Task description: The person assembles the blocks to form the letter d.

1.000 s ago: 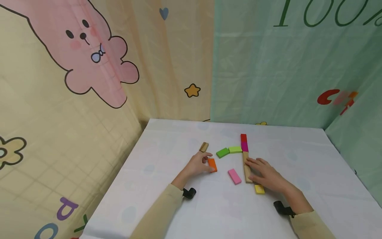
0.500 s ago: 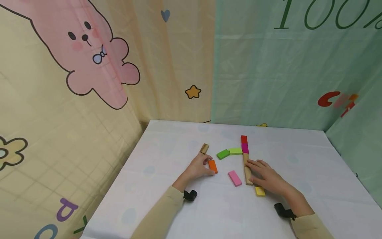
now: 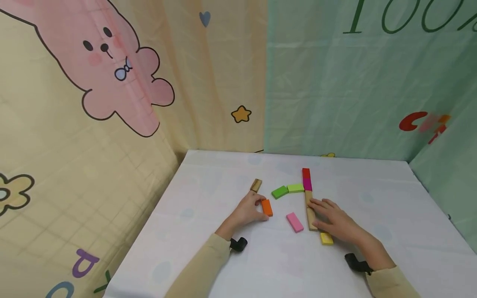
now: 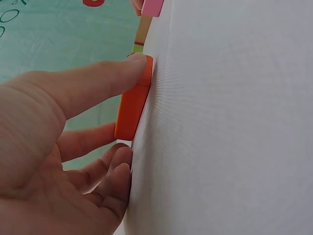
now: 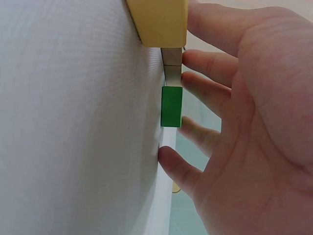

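Note:
My left hand (image 3: 247, 212) pinches an orange block (image 3: 266, 207) lying on the white table; in the left wrist view the thumb presses one end of the orange block (image 4: 132, 110) and a finger meets the other. My right hand (image 3: 337, 220) lies with fingers spread along the right side of a row of wood-coloured blocks (image 3: 310, 211), fingertips at its edge. A yellow block (image 3: 326, 239) sits by its thumb. The right wrist view shows a green block end (image 5: 171, 106) beside the fingers. A pink block (image 3: 295, 222) lies between the hands.
Red (image 3: 306, 173) and magenta (image 3: 307, 184) blocks continue the wooden row at its far end. Light green (image 3: 295, 188) and green (image 3: 280, 192) blocks branch left from it. Beyond my left hand lies a small wooden block (image 3: 256, 185). Printed curtains (image 3: 223, 74) border the white table (image 3: 201, 182).
The head view shifts slightly. Both hands stay in place, the left at the orange block and the right along the wooden row; the blocks keep their layout.

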The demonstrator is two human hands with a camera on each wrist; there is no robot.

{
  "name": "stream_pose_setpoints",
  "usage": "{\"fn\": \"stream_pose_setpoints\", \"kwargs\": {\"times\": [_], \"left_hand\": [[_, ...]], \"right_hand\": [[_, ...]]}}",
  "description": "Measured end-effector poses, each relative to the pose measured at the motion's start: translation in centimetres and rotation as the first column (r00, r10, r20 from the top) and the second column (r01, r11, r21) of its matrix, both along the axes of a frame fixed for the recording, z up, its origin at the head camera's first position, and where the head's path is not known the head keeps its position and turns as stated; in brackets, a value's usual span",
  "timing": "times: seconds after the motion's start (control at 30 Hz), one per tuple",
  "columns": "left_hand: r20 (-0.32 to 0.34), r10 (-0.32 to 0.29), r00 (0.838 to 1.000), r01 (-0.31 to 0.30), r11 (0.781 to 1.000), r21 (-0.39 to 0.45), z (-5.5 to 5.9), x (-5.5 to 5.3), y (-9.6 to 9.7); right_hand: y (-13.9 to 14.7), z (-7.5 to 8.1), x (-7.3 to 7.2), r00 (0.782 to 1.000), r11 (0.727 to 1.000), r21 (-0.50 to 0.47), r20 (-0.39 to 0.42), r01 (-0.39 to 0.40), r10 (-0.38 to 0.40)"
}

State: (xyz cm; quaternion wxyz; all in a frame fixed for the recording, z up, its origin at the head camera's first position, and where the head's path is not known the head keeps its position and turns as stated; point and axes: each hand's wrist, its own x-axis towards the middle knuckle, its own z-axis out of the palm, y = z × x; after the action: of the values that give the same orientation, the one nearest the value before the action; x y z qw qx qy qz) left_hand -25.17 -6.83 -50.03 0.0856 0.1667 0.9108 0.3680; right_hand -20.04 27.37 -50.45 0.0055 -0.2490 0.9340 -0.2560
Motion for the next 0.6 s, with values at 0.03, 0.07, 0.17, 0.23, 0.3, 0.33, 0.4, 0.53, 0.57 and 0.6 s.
{"fn": "stream_pose_setpoints", "kwargs": {"times": [0.03,0.07,0.17,0.23,0.3,0.33,0.4,0.53,0.57,0.6], "left_hand": [[-0.001,-0.001,1.000,0.001,1.000,-0.003,0.04,-0.03,0.05],[-0.003,-0.001,1.000,0.001,1.000,-0.009,0.08,-0.06,0.07],[0.000,0.000,1.000,0.000,1.000,-0.016,0.10,-0.09,-0.01],[0.002,-0.003,1.000,0.003,1.000,-0.020,0.05,-0.05,-0.11],[0.002,-0.008,1.000,0.008,1.000,-0.019,0.06,-0.01,-0.18],[0.002,-0.008,1.000,0.008,1.000,-0.019,0.06,0.01,-0.19],[0.002,-0.011,1.000,0.011,1.000,-0.019,0.08,0.02,-0.20],[-0.001,-0.017,1.000,0.017,1.000,-0.012,0.02,0.06,-0.20],[0.000,-0.020,1.000,0.020,1.000,-0.014,-0.08,0.06,-0.20],[0.002,-0.023,1.000,0.023,1.000,-0.017,-0.15,0.05,-0.23]], "right_hand": [[0.01,0.00,-0.01,1.000,1.000,0.001,0.001,0.003,-0.003],[0.04,-0.03,-0.04,1.000,1.000,0.002,0.000,0.005,-0.005],[0.05,-0.13,-0.05,1.000,1.000,-0.006,-0.002,0.007,-0.007],[0.07,-0.21,-0.04,1.000,1.000,-0.005,-0.004,0.003,-0.003],[0.10,-0.18,0.01,1.000,1.000,-0.008,-0.006,-0.001,0.001],[0.10,-0.14,0.02,1.000,1.000,-0.006,-0.007,-0.002,0.002],[0.12,-0.03,0.02,1.000,1.000,-0.004,-0.007,-0.001,0.001],[0.15,0.03,0.06,1.000,1.000,-0.006,-0.008,0.004,-0.004],[0.16,0.01,0.11,1.000,1.000,-0.007,-0.008,0.005,-0.005],[0.17,-0.03,0.15,1.000,1.000,-0.007,-0.006,0.005,-0.005]]}}
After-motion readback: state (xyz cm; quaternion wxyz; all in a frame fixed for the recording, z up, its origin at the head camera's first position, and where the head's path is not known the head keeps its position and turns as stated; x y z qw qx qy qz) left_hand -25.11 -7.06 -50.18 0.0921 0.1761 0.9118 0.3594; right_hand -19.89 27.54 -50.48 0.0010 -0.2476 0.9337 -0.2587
